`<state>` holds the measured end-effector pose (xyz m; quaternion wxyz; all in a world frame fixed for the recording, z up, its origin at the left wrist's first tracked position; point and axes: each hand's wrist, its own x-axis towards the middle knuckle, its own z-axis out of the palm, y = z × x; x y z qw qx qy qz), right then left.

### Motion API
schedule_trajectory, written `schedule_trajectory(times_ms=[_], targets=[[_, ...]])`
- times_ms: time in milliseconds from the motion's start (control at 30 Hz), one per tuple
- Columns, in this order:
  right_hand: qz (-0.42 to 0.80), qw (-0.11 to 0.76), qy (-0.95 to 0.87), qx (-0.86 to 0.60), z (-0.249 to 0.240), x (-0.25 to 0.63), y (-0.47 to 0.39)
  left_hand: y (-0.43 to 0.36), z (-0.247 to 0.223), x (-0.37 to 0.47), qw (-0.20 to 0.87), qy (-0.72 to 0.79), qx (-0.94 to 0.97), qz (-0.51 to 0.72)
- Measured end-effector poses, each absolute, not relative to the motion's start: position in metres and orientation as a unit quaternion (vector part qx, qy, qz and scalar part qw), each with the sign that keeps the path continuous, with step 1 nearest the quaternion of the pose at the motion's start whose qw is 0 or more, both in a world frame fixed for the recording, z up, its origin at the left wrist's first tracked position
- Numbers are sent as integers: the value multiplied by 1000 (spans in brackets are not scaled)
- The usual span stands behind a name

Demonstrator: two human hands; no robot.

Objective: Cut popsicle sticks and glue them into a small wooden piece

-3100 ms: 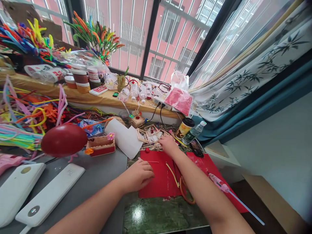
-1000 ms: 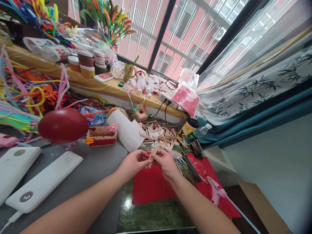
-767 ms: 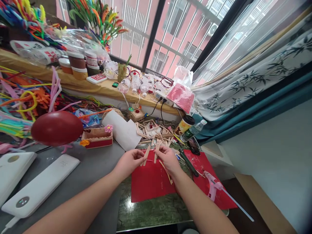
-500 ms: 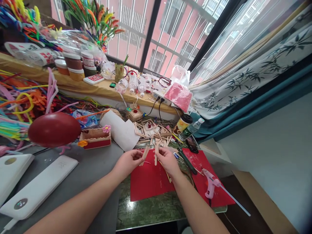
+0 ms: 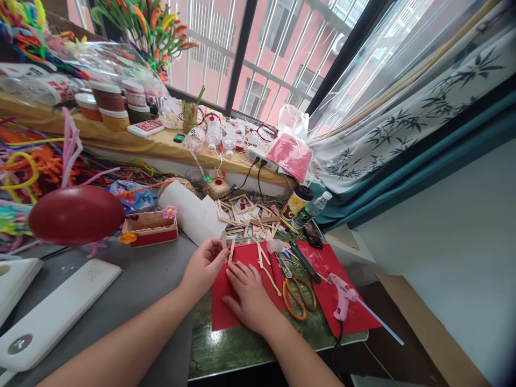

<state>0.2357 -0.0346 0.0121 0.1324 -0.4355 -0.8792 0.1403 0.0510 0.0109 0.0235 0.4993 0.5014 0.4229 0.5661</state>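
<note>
My left hand (image 5: 205, 269) pinches a wooden craft stick (image 5: 224, 239) between thumb and fingers, upright over the left part of a red paper sheet (image 5: 221, 317). Beside it, my right hand (image 5: 250, 295) lies flat on the sheet with its fingers stretched out. Its fingertips are near the lower end of a second craft stick (image 5: 231, 250); whether they touch it I cannot tell. A few thin sticks (image 5: 263, 253) lie on the sheet beyond my right hand. Orange-handled scissors (image 5: 299, 298) rest by the sheet's right edge.
A pile of craft sticks (image 5: 258, 220) spreads behind the sheet. To the right are a pink glue gun (image 5: 342, 298), a water bottle (image 5: 311, 210) and a patterned cup (image 5: 296, 202). Left stand a small red box (image 5: 151, 231), a dark red balloon (image 5: 76, 215) and a white device (image 5: 60, 312).
My right hand has let go of its craft stick and moved left, now flat on the red paper. My left hand has shifted slightly left, still pinching a stick. The scissors are now uncovered.
</note>
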Motion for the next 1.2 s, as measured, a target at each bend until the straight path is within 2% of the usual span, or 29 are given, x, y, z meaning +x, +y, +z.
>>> schedule_trajectory(times_ms=[167, 267, 400, 567, 700, 867, 1033, 1200], targets=[[84, 193, -832, -514, 17, 268, -26, 13, 23, 51, 516, 432, 521, 525], [28, 225, -744, -628, 19, 319, -35, 12, 19, 54, 540, 416, 554, 478], [31, 121, -716, -687, 11, 378, -60, 4, 13, 62, 564, 414, 609, 374], [12, 77, -676, -733, 3, 395, -70, -2, 8, 67, 531, 421, 654, 335], [62, 66, -658, -748, 16, 399, -65, 2, 6, 64, 525, 435, 637, 358], [220, 85, -593, -770, 31, 422, -81, 6, 7, 62, 510, 439, 616, 411], [364, 192, -541, -733, 37, 441, -106, 5, 11, 62, 520, 440, 578, 450], [568, 410, -397, -593, 38, 413, -118, -1, 14, 60, 492, 464, 587, 445]])
